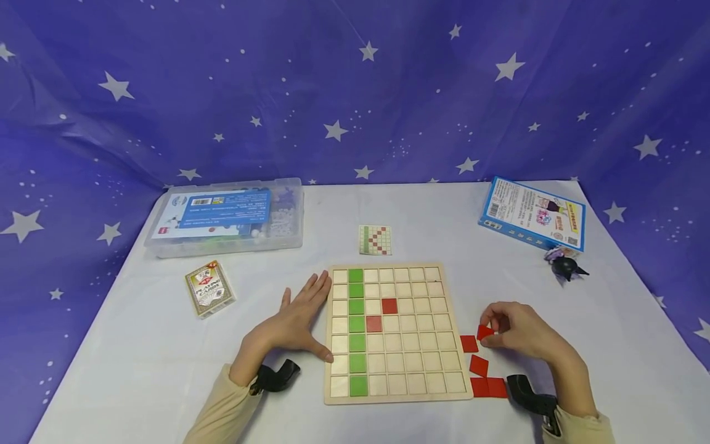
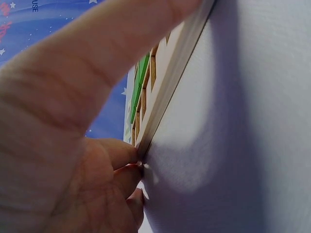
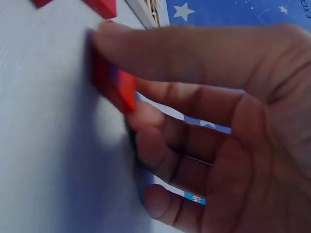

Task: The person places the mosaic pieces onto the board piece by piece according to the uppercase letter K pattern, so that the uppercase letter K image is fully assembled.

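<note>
A wooden grid board [image 1: 410, 398] lies in the middle of the table, its second column filled with green square tiles [image 1: 357, 324]. Two red tiles [image 1: 389, 306] sit in cells to the right of that column. My left hand [image 1: 296, 317], fingers spread, rests along the board's left edge with thumb and fingertips touching it. To the right of the board, my right hand [image 1: 518, 330] pinches a red square tile [image 3: 119, 85] between thumb and fingers. Several loose red tiles [image 1: 479, 365] lie between this hand and the board.
A small pattern card [image 1: 375, 240] lies behind the board. At the back left are a clear plastic case [image 1: 285, 231] and a playing-card box [image 1: 209, 288]. A blue-edged box [image 1: 532, 216] and a small black figure [image 1: 566, 267] stand at the back right.
</note>
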A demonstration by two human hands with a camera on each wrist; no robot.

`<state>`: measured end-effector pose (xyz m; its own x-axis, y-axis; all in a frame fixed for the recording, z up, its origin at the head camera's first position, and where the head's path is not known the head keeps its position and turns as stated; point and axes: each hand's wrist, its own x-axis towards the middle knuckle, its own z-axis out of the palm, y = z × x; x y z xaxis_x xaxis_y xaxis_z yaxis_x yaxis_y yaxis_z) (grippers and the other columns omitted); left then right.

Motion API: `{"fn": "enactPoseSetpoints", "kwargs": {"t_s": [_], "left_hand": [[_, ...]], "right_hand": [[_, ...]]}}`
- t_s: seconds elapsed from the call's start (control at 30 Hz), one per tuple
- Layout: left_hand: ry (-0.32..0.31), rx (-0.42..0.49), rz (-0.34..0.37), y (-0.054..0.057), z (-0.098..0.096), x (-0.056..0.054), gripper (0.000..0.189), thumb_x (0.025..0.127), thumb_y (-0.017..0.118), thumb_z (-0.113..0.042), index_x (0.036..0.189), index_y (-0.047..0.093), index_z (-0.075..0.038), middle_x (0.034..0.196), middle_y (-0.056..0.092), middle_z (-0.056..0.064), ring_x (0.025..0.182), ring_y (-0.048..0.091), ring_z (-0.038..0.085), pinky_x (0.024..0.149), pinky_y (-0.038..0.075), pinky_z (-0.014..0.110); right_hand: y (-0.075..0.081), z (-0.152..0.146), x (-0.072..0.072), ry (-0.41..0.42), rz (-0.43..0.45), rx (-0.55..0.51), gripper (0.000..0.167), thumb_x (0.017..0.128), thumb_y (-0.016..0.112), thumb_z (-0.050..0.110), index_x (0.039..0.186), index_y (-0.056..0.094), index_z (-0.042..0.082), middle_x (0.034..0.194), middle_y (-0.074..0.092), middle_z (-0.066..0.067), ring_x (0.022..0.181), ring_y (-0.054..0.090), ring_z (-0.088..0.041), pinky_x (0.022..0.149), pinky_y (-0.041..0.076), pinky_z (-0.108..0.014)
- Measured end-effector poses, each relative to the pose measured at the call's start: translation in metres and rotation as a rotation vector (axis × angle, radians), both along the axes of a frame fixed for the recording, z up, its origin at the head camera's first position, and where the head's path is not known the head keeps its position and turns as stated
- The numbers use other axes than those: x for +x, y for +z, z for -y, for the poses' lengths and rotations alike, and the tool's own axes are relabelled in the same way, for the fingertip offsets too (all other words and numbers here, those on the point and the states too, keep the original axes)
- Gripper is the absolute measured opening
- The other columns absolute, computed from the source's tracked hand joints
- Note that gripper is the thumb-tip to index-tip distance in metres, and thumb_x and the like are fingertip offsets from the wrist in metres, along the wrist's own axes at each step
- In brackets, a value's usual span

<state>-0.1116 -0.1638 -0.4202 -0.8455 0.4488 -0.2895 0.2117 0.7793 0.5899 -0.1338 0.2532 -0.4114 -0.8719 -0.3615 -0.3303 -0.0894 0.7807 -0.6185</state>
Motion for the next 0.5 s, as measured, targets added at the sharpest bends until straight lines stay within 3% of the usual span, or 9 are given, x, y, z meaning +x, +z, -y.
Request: {"fn": "enactPoseSetpoints", "kwargs": {"t_s": [0.27, 0.37, 0.5], "left_hand": [[0.003, -0.005, 0.002, -0.0016, -0.0004, -0.0006, 0.136, 0.057, 0.089, -0.047, 0.154, 0.006, -0.002, 0.162, 0.000, 0.015, 0.150, -0.001, 0.036, 0.108, -0.001, 0.074], [0.003, -0.004, 0.002, -0.0019, -0.0004, -0.0006, 0.136, 0.057, 0.089, -0.047, 0.154, 0.006, -0.002, 0.162, 0.000, 0.014, 0.150, -0.001, 0.036, 0.108, -0.001, 0.074], [0.004, -0.003, 0.000, -0.0020, -0.0005, -0.0006, 0.136, 0.056, 0.090, -0.047, 0.154, 0.006, -0.002, 0.162, 0.000, 0.014, 0.150, -0.001, 0.036, 0.107, -0.001, 0.074]], "right_hand": [[-0.0065, 0.0008, -0.0020, -0.079, -0.140, 0.009, 0.018, 0.074, 0.076, 0.004, 0.082, 0.061, 0.009, 0.071, 0.055, 0.000, 0.067, 0.047, -0.011, 0.058, 0.040, -0.021], [-0.0073, 0.0006, -0.0030, -0.104, -0.184, -0.019, 0.011, 0.080, 0.072, 0.002, 0.088, 0.068, 0.009, 0.079, 0.065, -0.001, 0.071, 0.053, -0.010, 0.062, 0.046, -0.019], [-0.0071, -0.0007, -0.0043, -0.112, -0.228, -0.097, 0.018, 0.085, 0.064, -0.002, 0.098, 0.072, 0.007, 0.092, 0.072, -0.005, 0.075, 0.060, -0.008, 0.066, 0.050, -0.019]]}}
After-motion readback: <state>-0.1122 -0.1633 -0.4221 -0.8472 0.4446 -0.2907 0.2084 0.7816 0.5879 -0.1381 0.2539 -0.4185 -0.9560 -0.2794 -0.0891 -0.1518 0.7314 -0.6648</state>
